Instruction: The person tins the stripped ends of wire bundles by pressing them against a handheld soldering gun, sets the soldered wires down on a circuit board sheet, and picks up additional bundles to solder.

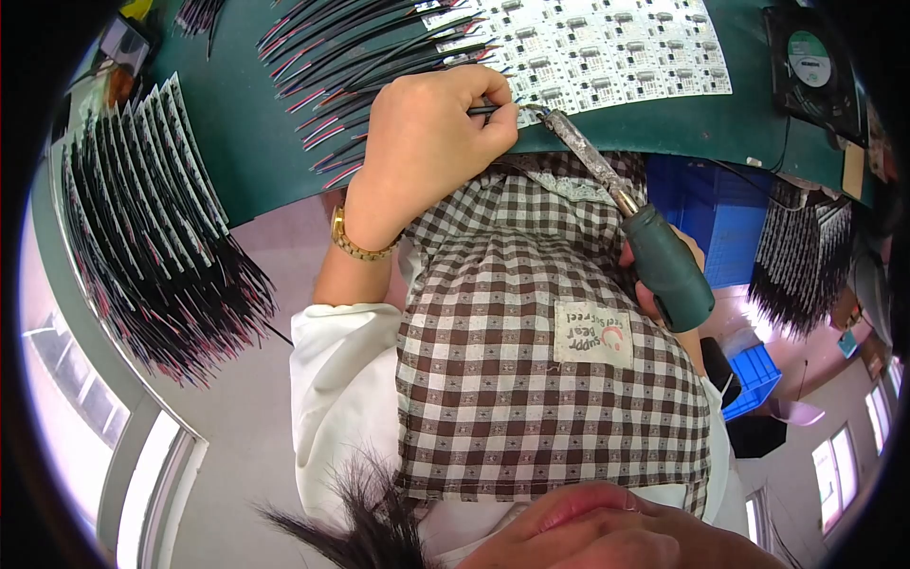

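- A thin black cable (480,110) is held in a narrow pinch between thumb and forefinger of the left hand (431,123), its near end pointing out to the right of that grip.
- The cable's long axis is laid roughly crosswise there, and its far part is covered by the hand.
- The soldering iron (626,203) is held by the right hand (646,296), whose fingers are wrapped around the green handle; most of that hand is hidden behind it.
- The iron is slanted: its handle is set to the lower right of the pinch, and its tip is brought up and leftward to just beside the cable's end.
- Whether tip and wire are touching cannot be told for certain, as the joint is too small in this view.
- The left hand is placed nearer the meeting point; the right is kept well back along the iron.
- The white circuit board panel (611,57) is spread above and to the right of the pinch, its lower edge near the tip.
- More black cables (346,52) are fanned out above and left of the grip, over the green tabletop (246,142).
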Available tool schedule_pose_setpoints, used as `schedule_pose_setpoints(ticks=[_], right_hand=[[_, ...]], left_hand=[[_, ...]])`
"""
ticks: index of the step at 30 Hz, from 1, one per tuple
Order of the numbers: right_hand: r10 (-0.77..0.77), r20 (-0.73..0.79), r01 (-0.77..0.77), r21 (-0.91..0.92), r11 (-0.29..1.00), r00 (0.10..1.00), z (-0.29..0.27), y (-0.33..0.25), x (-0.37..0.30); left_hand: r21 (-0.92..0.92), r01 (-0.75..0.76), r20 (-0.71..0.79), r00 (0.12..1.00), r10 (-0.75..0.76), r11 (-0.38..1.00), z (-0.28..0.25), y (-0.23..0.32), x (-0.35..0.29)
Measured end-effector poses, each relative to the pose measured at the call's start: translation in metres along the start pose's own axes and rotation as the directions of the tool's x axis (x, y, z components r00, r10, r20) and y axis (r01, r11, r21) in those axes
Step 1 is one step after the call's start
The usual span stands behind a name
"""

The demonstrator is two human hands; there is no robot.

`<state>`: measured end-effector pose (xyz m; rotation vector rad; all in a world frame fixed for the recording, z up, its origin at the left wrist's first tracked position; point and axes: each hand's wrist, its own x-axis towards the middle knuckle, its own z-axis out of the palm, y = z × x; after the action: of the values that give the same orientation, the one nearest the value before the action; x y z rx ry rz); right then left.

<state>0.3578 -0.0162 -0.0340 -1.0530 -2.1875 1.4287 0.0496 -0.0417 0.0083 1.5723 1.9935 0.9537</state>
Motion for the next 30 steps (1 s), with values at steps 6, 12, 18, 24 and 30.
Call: schedule_pose_setpoints(ticks=[6, 12, 18, 24, 30], right_hand=[[0.683, 0.141, -0.697, 0.140, 0.703, 0.717, -0.013, -0.030, 0.024], [0.079, 0.045, -0.090, 0.407, 0.909, 0.996, -0.010, -0.029, 0.007], [-0.051, -0.113, 0.094, 0.409, 0.908, 0.992, 0.007, -0.016, 0.019], [0.000, -0.077, 0.044, 0.572, 0.819, 0.997, 0.016, -0.015, 0.031], [-0.061, -0.102, 0.116, 0.719, 0.685, 0.993, 0.026, -0.032, 0.054]], left_hand=[[0.049, 0.012, 0.061, 0.998, -0.014, 0.999, -0.005, 0.000, -0.005], [0.007, 0.036, 0.101, 0.994, -0.037, 0.999, -0.003, 0.003, 0.000], [0.069, -0.049, 0.010, 0.999, 0.048, 0.996, 0.004, 0.002, -0.004], [0.429, -0.318, -0.136, 0.902, 0.409, 0.845, -0.014, 0.009, -0.004], [0.556, -0.345, -0.013, 0.906, 0.423, 0.756, -0.020, -0.017, 0.022]])
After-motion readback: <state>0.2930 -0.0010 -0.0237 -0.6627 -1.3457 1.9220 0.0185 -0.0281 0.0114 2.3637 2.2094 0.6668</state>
